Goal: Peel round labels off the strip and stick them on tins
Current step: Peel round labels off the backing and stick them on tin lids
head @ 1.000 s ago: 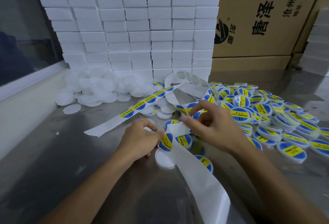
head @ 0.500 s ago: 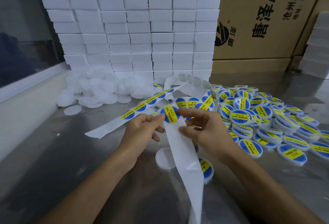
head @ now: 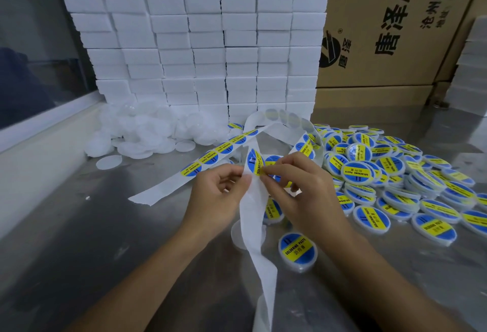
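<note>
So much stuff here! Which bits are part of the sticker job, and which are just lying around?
In use: left hand, right hand, label strip, round label, unlabelled tins, labelled tins.
Lying about: white blocks, cardboard boxes.

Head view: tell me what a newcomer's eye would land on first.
The wall of stacked white blocks at the back of the metal table. Then the blue-and-yellow heap of labelled tins on the right. At centre, the left hand holds the white strip while the right hand pinches a round label.
</note>
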